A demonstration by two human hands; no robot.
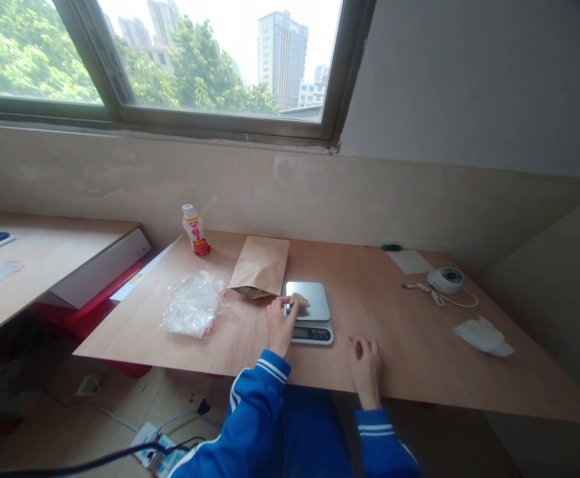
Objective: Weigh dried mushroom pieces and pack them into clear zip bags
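Note:
A small light-brown piece point(299, 301), too small for me to tell its kind, rests over the silver plate of a white kitchen scale point(319, 295). My left hand point(280, 325) reaches in from the scale's left side, with thumb and forefinger closed around that piece. The scale's dark display is partly covered by the hand. To the right of the scale, near the table's front edge, my right hand point(366, 362) lies loosely curled, with nothing visible in it. Behind my left hand, a brown paper pouch point(262, 262) lies flat, its mouth gaping toward me.
Clear plastic bags point(194, 305) lie to the left, with a white-and-red bottle point(196, 231) behind them. On the right are a round white device point(445, 280) with its cable, a crumpled white tissue point(483, 335), and a paper sheet point(410, 261). A power strip point(157, 448) sits on the floor.

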